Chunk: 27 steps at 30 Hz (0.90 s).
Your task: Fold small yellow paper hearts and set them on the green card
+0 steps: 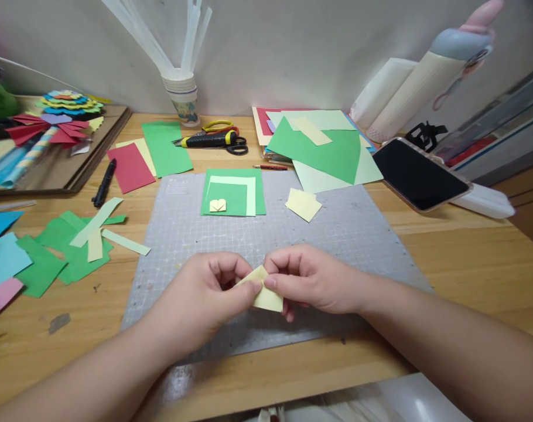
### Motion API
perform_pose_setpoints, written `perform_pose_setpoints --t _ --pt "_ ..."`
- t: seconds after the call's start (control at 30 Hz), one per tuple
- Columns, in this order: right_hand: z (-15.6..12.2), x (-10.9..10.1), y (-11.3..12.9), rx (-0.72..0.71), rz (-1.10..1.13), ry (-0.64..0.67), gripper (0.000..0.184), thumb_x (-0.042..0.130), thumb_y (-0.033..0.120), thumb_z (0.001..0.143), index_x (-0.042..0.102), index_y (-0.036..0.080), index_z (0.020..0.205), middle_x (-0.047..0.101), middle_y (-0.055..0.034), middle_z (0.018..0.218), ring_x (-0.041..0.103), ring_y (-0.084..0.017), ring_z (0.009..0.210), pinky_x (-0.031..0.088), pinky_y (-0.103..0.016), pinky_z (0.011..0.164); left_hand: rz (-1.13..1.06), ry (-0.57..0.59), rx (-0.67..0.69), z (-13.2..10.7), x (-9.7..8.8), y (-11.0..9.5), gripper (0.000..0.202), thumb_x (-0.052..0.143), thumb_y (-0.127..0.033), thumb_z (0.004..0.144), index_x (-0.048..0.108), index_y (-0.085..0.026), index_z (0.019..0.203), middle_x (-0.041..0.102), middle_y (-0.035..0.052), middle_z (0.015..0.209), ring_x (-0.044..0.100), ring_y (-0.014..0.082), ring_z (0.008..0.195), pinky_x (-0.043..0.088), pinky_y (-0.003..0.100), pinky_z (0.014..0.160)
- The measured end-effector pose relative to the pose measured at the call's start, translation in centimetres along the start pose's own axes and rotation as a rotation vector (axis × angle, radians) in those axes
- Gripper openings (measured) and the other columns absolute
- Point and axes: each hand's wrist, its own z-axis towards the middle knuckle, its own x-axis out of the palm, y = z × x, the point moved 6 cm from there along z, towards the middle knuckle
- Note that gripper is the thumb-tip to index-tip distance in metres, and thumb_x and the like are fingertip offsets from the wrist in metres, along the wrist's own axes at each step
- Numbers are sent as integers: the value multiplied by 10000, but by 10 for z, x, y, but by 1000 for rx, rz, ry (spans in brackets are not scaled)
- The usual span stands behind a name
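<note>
Head view: both hands, left (207,299) and right (313,281), pinch one folded pale-yellow paper piece (264,291) between them, just above the grey cutting mat (337,234); its long axis slants down-right, equally near both.

No text, label, brand or number can be read; the print on the paper cup (186,109) and the faint marks on the cutting mat (266,234) are too blurred.
</note>
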Motion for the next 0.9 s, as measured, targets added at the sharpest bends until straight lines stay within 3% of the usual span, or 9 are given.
perform_pose_setpoints --t 0.2,0.4,0.53,0.77,0.9 --pt "0 -3 -1 6 31 28 186 585 297 854 481 170 766 582 46 586 521 -47 465 335 -137 419 15 -40 2 2 -8 -1 211 647 -346 728 603 -159 640 513 -43 559 386 89 514 270 211 493" --pt "-2 -4 -3 34 40 53 262 506 305 901 436 174 685 462 86 501 442 -34 400 336 -146 411 -35 -38 -17 2 -9 -1 209 654 -332 723 599 -153 629 561 -24 571 443 99 540 324 219 528" --pt "-2 -7 -2 6 -9 -12 214 523 277 870 454 179 693 471 79 488 464 -52 414 338 -159 420 -85 -8 -22 4 -6 -2 176 661 -296 706 602 -154 620 601 -16 579 486 103 554 362 215 550" --pt "-1 -6 3 -134 -36 -95 154 556 271 854 519 174 741 510 57 603 498 -61 497 377 -181 480 -24 87 7 -1 6 -3 186 629 -323 749 586 -161 667 506 -50 584 401 88 542 293 204 515" --pt "-1 -8 2 -127 -17 -102 155 532 250 870 506 174 737 494 64 592 481 -49 465 360 -168 456 -52 37 40 0 3 -7 204 588 -343 793 575 -167 689 496 -52 611 414 91 573 317 200 542"
